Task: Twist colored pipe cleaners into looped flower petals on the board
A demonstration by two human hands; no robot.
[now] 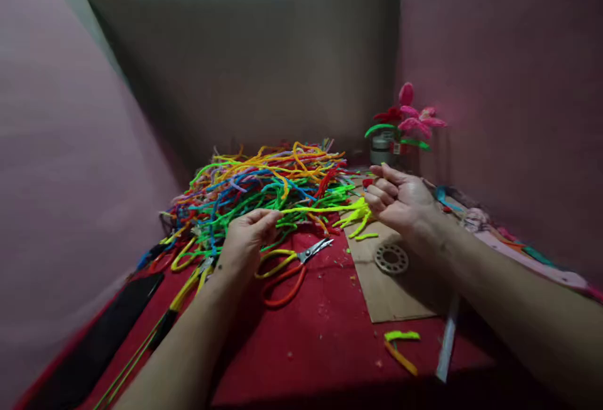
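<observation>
My left hand (249,234) is closed, its thumb and forefinger pinching one end of a neon-yellow pipe cleaner (320,209). The stem stretches almost level to my right hand (400,199), whose fingers are curled shut around it. A yellow tip pokes up by the right thumb. Just left of the right fingers spreads a cluster of short neon-yellow pipe cleaner pieces (360,212); whether it is joined to the held stem I cannot tell. Scissors (287,272) with one yellow and one red handle loop lie between my hands on the red tablecloth (325,334).
A big heap of coloured pipe cleaners (268,178) fills the back left. Cardboard (377,297) carries a round holed disc (391,258). Pliers (186,287) and a black flat object (103,341) lie left. Pink pipe-cleaner flowers (417,121) stand behind; a metal strip (447,341) lies front right.
</observation>
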